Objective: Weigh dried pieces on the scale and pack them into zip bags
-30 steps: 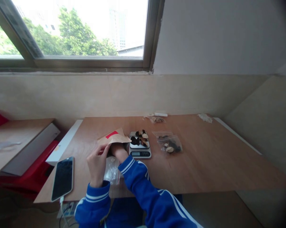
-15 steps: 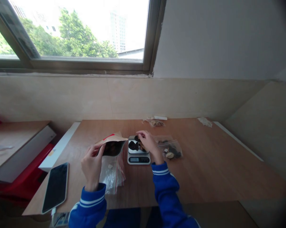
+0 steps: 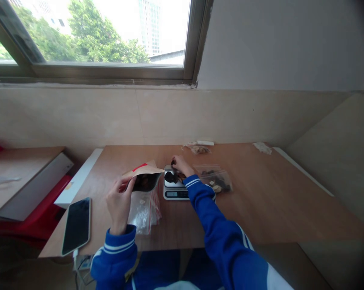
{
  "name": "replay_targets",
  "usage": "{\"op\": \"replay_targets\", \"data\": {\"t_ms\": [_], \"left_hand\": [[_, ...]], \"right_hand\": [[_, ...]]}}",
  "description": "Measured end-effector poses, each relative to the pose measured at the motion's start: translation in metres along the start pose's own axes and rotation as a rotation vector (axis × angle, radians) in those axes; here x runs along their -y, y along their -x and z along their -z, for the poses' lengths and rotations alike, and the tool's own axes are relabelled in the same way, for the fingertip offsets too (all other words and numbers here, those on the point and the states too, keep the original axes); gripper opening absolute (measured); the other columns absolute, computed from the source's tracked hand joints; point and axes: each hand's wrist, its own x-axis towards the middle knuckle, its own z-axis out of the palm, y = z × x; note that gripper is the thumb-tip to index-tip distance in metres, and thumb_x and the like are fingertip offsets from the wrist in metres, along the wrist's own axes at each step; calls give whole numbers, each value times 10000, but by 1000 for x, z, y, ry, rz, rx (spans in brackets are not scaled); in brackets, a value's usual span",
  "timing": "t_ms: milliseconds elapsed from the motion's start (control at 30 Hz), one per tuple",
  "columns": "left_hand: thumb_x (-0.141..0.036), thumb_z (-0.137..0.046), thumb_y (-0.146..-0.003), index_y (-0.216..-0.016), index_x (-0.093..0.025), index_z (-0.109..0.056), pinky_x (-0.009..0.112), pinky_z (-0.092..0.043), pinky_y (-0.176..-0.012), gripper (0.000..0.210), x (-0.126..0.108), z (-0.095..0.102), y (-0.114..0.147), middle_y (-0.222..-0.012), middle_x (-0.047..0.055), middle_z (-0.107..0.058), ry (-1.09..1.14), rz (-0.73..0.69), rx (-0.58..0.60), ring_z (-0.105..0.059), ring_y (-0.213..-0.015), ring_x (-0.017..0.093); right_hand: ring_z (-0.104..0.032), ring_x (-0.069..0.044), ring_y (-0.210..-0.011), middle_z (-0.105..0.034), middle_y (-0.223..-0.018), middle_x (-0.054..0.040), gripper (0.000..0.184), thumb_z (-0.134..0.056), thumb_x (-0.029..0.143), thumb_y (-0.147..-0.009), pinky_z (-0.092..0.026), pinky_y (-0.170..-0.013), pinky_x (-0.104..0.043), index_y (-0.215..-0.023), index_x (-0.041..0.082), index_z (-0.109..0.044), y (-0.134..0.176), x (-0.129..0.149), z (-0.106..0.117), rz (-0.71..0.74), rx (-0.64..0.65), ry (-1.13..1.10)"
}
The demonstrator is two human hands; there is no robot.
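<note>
In the head view my left hand (image 3: 119, 203) grips a brown kraft paper pouch (image 3: 150, 166) by its near left edge, fingers closed. The pouch gapes toward me, its inside dark, with contents I cannot make out clearly. My right hand (image 3: 183, 166) reaches over a small white digital scale (image 3: 176, 198) and pinches a dark dried piece (image 3: 172, 162) at the far edge of its pan. Black dried pieces (image 3: 170, 177) and some brown ones (image 3: 181, 177) lie on the pan. My right sleeve covers the scale's right corner.
Clear zip bags (image 3: 140, 213) are stacked left of the scale. Filled zip bags (image 3: 222, 179) lie to its right. Another small bag (image 3: 199, 149) and a crumpled pale piece (image 3: 262, 148) lie near the wall. A plugged-in tablet or phone (image 3: 76, 225) rests at the table's left edge.
My right hand has shifted slightly left toward the pan's far edge, its forearm now across the scale's right side. The pouch stays in my left hand. The camera has tilted down slightly.
</note>
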Motion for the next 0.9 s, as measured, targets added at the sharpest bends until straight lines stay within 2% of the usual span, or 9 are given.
{"op": "replay_targets", "data": {"t_ms": [100, 200, 300, 367, 467, 633, 733, 900], "left_hand": [[-558, -625, -777, -869, -221, -720, 280, -484, -689, 362, 0, 1, 2, -861, 24, -720, 0, 16, 4, -663, -734, 187], [-551, -625, -782, -872, -219, -721, 285, -494, -704, 358, 0, 2, 4, -854, 28, -723, 24, 19, 6, -666, -740, 189], [-539, -628, -783, -866, -212, -723, 290, -501, -713, 350, 0, 1, 4, -846, 33, -724, 37, 3, 2, -663, -743, 191], [-535, -628, -782, -859, -209, -724, 293, -504, -712, 348, 1, 0, 4, -846, 36, -725, 35, 0, 0, -660, -739, 190], [-531, -623, -786, -871, -211, -726, 297, -508, -720, 346, 3, 1, 3, -848, 36, -725, 41, 3, 11, -661, -744, 189], [-530, -633, -784, -871, -210, -723, 293, -508, -713, 344, 5, -1, 2, -849, 34, -726, 46, -5, 13, -659, -734, 183], [-522, -638, -788, -871, -211, -721, 282, -501, -696, 332, 4, -5, 4, -847, 28, -725, 39, -14, 6, -653, -716, 171], [-488, -649, -796, -841, -208, -721, 268, -493, -685, 293, 1, -10, 6, -826, 18, -722, 36, -40, -16, -656, -703, 161]], "right_hand": [[-585, -173, -955, -642, -1034, -82, 317, -580, 83, -772, -457, -854, -288, -1082, 149, -584, 2, 3, 15, 27, -77, -55], [-594, -176, -962, -621, -1082, -95, 298, -558, 150, -809, -480, -870, -307, -1107, 156, -564, 18, 15, 38, 125, -245, -204], [-599, -183, -978, -612, -1094, -79, 271, -553, 188, -822, -494, -887, -322, -1091, 186, -584, 53, 26, 57, 257, -398, -376], [-600, -185, -993, -607, -1094, -75, 286, -544, 212, -841, -497, -900, -330, -1125, 197, -586, 86, 26, 60, 240, -411, -409], [-610, -193, -971, -612, -1074, -80, 278, -542, 242, -850, -517, -881, -350, -1120, 208, -599, 139, 5, 43, 110, -427, -437], [-636, -210, -873, -637, -1036, -103, 281, -569, 348, -838, -550, -804, -391, -1067, 190, -612, 206, -55, -8, -155, -416, -516], [-646, -232, -906, -658, -1010, -108, 302, -578, 387, -829, -546, -824, -416, -1053, 187, -609, 227, -77, -25, -233, -426, -544], [-630, -259, -915, -661, -977, -107, 281, -583, 379, -813, -530, -836, -453, -1020, 198, -641, 235, -87, -26, -185, -401, -360]]}}
